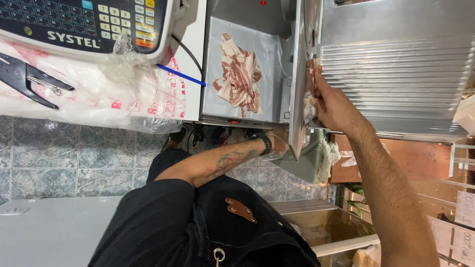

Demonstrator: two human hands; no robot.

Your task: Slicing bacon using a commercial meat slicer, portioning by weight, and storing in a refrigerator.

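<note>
Meat block (310, 96) sits on the ribbed slicer carriage (396, 74), pressed against the blade plate (298, 89). Right hand (332, 104) closes on it. Left hand (279, 141) lies below the plate, grip undeterminable. Sliced meat (240, 74) lies on the receiving tray (262, 49). Nearby: scale (84, 22), plastic bags (123, 94).
</note>
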